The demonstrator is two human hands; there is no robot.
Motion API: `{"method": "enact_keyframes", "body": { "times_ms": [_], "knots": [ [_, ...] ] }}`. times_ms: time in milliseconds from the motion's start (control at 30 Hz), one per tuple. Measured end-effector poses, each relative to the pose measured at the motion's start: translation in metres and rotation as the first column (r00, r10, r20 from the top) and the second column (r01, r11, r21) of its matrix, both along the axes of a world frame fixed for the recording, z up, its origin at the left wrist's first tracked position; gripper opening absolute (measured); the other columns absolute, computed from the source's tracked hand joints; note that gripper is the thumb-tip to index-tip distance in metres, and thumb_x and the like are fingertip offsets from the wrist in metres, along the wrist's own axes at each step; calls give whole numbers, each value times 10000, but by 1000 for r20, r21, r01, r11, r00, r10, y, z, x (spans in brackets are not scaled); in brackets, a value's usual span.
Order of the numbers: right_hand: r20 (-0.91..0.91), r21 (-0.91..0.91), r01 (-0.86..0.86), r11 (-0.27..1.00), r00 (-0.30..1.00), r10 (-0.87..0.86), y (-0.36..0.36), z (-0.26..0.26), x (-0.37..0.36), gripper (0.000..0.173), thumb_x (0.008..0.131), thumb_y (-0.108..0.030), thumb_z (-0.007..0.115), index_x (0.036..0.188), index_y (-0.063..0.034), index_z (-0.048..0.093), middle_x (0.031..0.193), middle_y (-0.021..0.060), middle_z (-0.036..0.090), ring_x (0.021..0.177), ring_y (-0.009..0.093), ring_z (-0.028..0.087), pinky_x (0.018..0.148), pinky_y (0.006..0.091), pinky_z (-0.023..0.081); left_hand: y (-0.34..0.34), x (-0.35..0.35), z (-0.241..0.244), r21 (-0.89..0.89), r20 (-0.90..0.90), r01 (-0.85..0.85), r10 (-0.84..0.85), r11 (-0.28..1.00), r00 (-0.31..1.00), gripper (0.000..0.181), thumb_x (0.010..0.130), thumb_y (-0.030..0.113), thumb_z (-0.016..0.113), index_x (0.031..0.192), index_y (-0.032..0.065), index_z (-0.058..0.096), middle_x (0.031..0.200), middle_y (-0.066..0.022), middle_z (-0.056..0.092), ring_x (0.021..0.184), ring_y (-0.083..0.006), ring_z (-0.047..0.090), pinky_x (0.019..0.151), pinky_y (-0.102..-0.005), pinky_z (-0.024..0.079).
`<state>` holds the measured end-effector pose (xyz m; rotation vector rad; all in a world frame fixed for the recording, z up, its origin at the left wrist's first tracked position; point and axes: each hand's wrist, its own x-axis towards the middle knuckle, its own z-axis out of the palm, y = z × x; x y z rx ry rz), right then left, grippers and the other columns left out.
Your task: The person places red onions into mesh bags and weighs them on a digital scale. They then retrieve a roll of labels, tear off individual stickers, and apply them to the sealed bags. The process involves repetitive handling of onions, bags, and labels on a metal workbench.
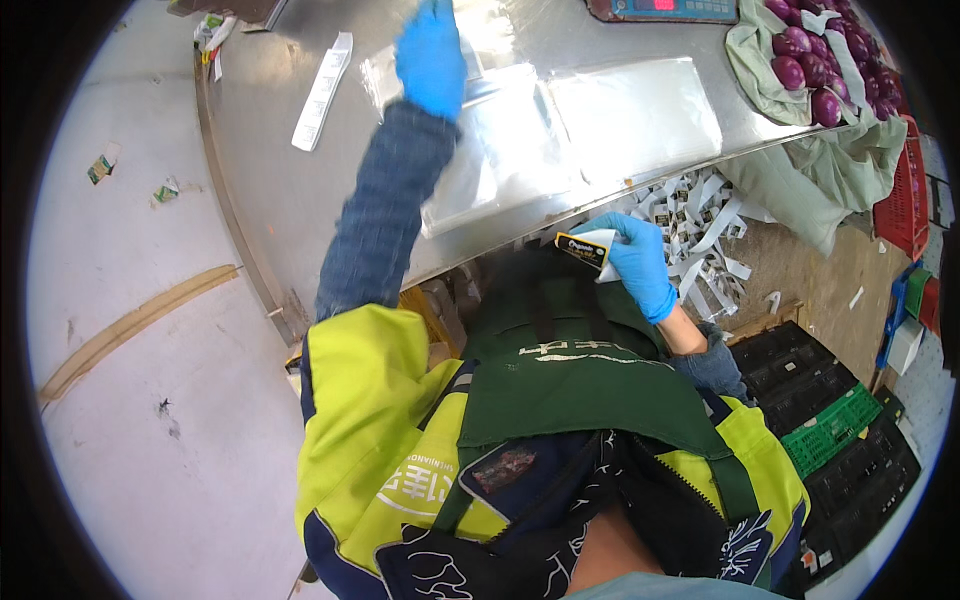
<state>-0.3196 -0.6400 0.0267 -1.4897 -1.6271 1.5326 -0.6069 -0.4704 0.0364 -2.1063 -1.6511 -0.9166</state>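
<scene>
My right hand (637, 255), in a blue glove, pinches a folded white label strip (611, 274) with a black and yellow printed label (583, 250) in front of my green apron (577, 382). It is just below the steel table's front edge. My left hand (433, 64), also gloved in blue, reaches across the table (262, 150) to the top of the view. Its fingers are blurred and partly hidden, so I cannot tell whether they grip anything. Clear plastic bags (510, 150) lie flat beneath and beside it, with another stack of clear bags (637, 116) to the right.
A strip of white printed labels (322, 94) lies left of my left hand. Farther right are a digital scale (667, 7) and red onions (806, 60) in a pale cloth sack (757, 79). Discarded label backing (705, 217) is heaped below the table, near black crates (787, 367).
</scene>
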Motion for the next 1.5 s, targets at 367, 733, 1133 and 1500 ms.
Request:
{"method": "enact_keyframes", "body": {
  "times_ms": [367, 733, 1133, 1500],
  "knots": [
    [108, -151, 148, 977, 985, -132, 13, -42, 2, 263, 741, -178, 730, 931, 3, 709, 734, 93, 680, 659, 92, 611, 603, 274, 489, -101, 0, 5, -584, 751, 354, 321, 730, 576, 104, 853, 72, 654, 923, -4, 668, 777, -74, 658, 693, -142, 592, 657, -256, 476],
    [63, 196, -179, 964, 983, 170, 2, 18, 15, 187, 739, -3, 657, 896, -86, 717, 1045, 105, 680, 906, 249, 639, 802, 333, 497, -103, 90, -96, -549, 271, 29, 145, 835, 952, 588, 628, 337, 841, 1070, 47, 585, 1047, -163, 548, 945, -321, 520, 804, -400, 455],
    [-146, 38, -251, 967, 956, 253, 62, 15, 61, 354, 769, 62, 501, 1020, -55, 721, 702, 75, 658, 630, 136, 626, 608, 257, 498, 20, -3, -55, -381, -56, -157, 146, 911, 988, 174, 855, 164, 624, 879, -8, 637, 808, -159, 645, 693, -284, 627, 656, -369, 504],
    [-95, -42, 32, 999, 995, -36, 68, -32, 85, 262, 717, -205, 793, 877, -16, 706, 737, 85, 683, 668, 96, 615, 616, 274, 499, -122, 92, 21, -615, 635, 238, 294, 752, 714, 167, 837, 89, 677, 976, -5, 667, 835, -118, 682, 724, -152, 645, 680, -290, 518]
  ]
}}
